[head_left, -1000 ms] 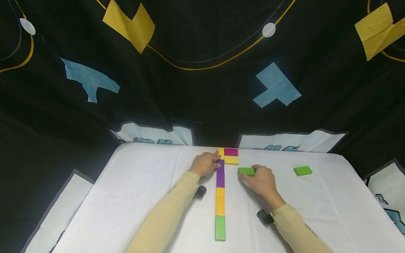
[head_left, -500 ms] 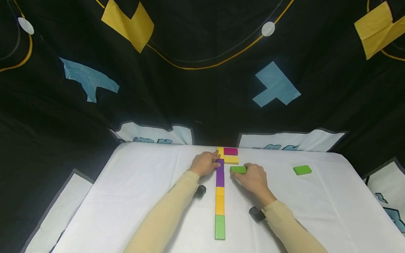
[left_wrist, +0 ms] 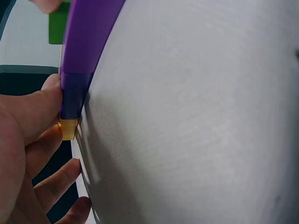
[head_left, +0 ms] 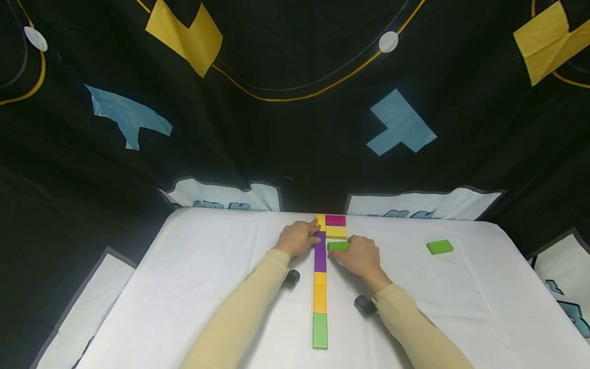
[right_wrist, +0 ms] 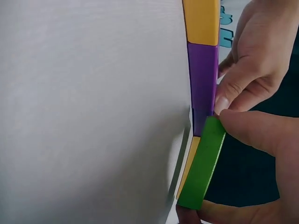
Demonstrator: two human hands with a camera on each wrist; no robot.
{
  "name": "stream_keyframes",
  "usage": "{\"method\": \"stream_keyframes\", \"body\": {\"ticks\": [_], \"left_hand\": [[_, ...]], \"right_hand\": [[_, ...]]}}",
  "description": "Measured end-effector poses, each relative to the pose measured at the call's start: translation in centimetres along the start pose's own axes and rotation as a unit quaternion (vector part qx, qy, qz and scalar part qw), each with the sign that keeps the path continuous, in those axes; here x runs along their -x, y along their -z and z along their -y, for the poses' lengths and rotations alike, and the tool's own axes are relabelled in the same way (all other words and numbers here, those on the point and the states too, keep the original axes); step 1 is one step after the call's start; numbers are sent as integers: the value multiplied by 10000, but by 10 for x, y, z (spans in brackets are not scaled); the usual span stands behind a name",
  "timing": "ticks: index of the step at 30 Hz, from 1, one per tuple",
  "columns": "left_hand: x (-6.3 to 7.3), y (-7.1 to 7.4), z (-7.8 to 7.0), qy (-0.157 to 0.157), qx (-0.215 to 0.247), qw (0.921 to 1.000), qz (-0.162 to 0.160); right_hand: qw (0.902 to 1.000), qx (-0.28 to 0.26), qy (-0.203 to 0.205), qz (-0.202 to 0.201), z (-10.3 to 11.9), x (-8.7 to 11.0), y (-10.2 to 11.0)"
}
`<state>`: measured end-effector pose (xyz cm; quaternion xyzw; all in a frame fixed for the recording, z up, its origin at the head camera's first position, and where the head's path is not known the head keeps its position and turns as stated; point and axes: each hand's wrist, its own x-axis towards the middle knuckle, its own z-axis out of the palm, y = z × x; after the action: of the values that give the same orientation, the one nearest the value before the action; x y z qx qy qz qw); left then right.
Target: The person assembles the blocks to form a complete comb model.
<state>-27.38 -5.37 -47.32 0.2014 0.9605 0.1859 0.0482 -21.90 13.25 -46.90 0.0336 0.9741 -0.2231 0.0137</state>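
A column of flat blocks runs down the middle of the head view: a yellow block (head_left: pixel 320 221), purple blocks (head_left: pixel 320 251), orange blocks (head_left: pixel 320 298) and a pale green block (head_left: pixel 320 330). My left hand (head_left: pixel 297 238) rests at its far end, thumb on a purple block and a fingertip on the yellow one. Between thumb and fingers, my right hand (head_left: pixel 361 256) pinches a green block (right_wrist: pixel 203 163). That block lies just right of the purple part, close below a light yellow block (head_left: pixel 336 232); whether they touch cannot be told.
A magenta block (head_left: pixel 335 220) lies at the far edge beside the column's top. Another green block (head_left: pixel 440 247) sits apart on the right of the white table (head_left: pixel 184 287). A black curtain (head_left: pixel 295 143) hangs behind the table.
My right hand has moved left with the green block, bringing it from well right of the column to beside the purple blocks. The left hand has stayed in place.
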Motion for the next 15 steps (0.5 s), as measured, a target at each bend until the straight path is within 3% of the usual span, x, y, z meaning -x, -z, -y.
{"method": "stream_keyframes", "body": {"ticks": [9, 15], "left_hand": [[0, 0, 0, 91, 26, 10000, 22], [1, 2, -2, 116, -5, 9999, 59]], "right_hand": [[9996, 274, 50, 25, 0, -5, -4], [9998, -154, 114, -51, -7, -6, 0]]}}
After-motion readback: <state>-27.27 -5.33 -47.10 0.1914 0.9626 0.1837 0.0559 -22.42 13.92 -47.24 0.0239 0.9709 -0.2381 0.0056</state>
